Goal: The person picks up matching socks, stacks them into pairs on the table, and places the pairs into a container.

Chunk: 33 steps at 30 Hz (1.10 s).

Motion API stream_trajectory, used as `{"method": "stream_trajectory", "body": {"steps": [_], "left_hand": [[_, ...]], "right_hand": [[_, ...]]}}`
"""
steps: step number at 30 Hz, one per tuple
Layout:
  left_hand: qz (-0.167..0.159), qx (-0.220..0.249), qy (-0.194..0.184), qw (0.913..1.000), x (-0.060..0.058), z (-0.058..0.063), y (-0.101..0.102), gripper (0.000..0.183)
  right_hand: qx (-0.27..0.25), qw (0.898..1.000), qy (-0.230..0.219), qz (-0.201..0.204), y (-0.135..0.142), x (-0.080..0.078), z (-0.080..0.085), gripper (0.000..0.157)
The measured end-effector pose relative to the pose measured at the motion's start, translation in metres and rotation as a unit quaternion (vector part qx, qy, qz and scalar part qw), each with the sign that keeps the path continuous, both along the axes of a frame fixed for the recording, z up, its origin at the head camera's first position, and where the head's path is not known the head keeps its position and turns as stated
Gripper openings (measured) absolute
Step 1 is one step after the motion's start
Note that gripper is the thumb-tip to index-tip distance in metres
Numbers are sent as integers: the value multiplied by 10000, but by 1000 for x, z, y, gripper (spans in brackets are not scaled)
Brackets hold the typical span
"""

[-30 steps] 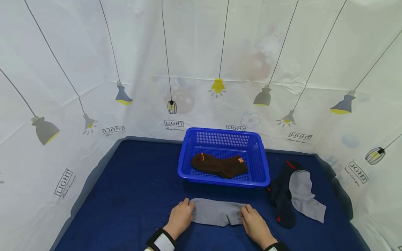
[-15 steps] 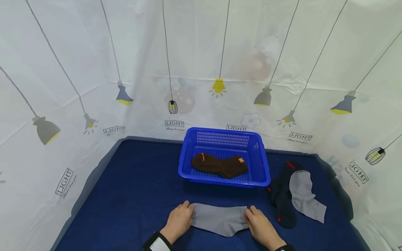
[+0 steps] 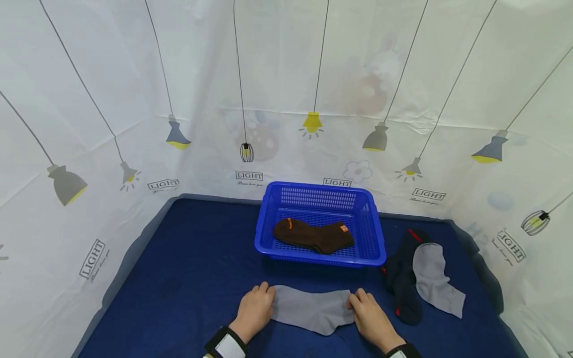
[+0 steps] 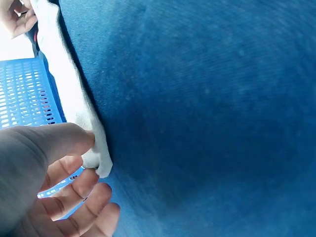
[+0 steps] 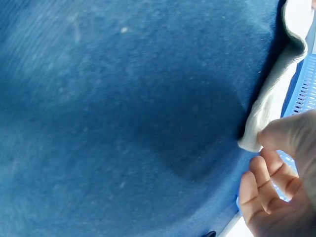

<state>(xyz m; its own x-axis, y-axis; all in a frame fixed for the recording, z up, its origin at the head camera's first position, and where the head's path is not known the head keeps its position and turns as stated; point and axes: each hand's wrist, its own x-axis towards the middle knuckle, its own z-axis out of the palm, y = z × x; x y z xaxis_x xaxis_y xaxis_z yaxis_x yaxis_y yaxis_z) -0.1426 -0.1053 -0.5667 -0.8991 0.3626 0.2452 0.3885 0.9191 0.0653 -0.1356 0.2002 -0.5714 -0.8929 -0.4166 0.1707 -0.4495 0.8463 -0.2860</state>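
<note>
A grey sock (image 3: 311,308) is stretched lengthwise between the two hands on the near side of the dark blue cloth (image 3: 192,258), just in front of the basket and right of the middle. The left hand (image 3: 254,309) pinches its left end, and the right hand (image 3: 371,318) pinches its cuff end between thumb and fingers. The heel bulges toward the person; whether the whole sock touches the cloth I cannot tell. At the cloth's far edge stands a blue plastic basket (image 3: 318,199), with brown socks (image 3: 313,236) bearing orange marks lying across its floor. To its right, toward the cloth's far right corner, lie dark socks (image 3: 406,296) with red patches; a second grey sock (image 3: 431,278) partly overlaps them, its cuff pointing at the right edge. Beyond the far edge rises a white curtain (image 3: 201,89) printed with hanging lamps. A black-and-white band (image 3: 227,344) circles the left wrist.
</note>
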Motion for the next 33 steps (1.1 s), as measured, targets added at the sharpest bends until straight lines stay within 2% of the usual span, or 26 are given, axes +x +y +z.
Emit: {"method": "stream_trajectory", "body": {"steps": [6,13,21,28,33], "left_hand": [[33,-98,64,9999,0,-1,-1,23],[31,-100,148,9998,0,-3,0,26],[78,-30,-156,9998,1,-2,0,23],[-32,115,-103,9999,4,2,2,28],[-149,75,-253,9995,7,8,3,35]], "right_hand": [[302,9991,-180,-217,4,-2,-3,24],[358,9984,-248,-372,6,-3,-5,25],[422,9973,166,-573,11,-1,0,23],[330,9934,612,-917,30,-2,3,42],[334,9906,816,-1049,45,-4,5,52]]}}
